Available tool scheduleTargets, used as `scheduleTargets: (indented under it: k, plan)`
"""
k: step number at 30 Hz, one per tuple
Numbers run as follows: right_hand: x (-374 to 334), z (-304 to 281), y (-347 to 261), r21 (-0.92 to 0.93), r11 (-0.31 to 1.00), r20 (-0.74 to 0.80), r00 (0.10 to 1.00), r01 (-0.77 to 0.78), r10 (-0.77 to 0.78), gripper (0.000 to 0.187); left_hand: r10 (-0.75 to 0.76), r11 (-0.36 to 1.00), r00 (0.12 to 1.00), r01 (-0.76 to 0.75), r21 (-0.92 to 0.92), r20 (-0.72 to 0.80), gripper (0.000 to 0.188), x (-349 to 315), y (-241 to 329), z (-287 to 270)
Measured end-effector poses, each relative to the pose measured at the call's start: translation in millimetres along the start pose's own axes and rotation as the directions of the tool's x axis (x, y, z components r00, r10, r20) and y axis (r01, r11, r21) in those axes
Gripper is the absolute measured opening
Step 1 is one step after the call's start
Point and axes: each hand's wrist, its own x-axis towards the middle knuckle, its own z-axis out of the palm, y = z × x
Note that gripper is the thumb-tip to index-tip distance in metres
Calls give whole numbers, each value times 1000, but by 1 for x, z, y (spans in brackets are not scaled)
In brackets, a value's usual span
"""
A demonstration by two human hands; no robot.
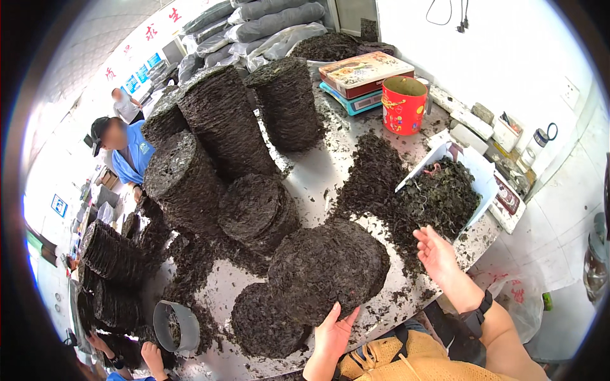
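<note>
My left hand (335,331) grips the near edge of a round, dark cake of dried seaweed (327,270), its thumb over the top face. The cake is tilted a little and partly covers another round seaweed cake (265,324) lying on the metal table (311,213). My right hand (437,255) hovers to the right of the held cake, fingers loosely curled and apart, with nothing visible in them. Just beyond it is a white plastic tub (481,181) holding loose dark seaweed (441,193). A low stack of cakes (257,213) sits behind the held one.
Tall seaweed stacks (222,120) stand at the back left. A red bucket (404,108) is beside a scale (356,103) bearing a flat box (365,71). A grey plastic ring-shaped container (178,327) lies near a co-worker's hands (152,359). Another person (130,152) stands at the far left.
</note>
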Motion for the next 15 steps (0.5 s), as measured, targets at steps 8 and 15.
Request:
scheduleTargets:
  k: [8,15]
  plan:
    - [-41,49,40,-385,920,416,876,-72,243,14,-72,997,981,69,27,178,44,-1,0,-1]
    - [-30,59,3,-271,-186,920,197,944,-340,27,-48,968,992,18,251,114,63,-12,9,-22]
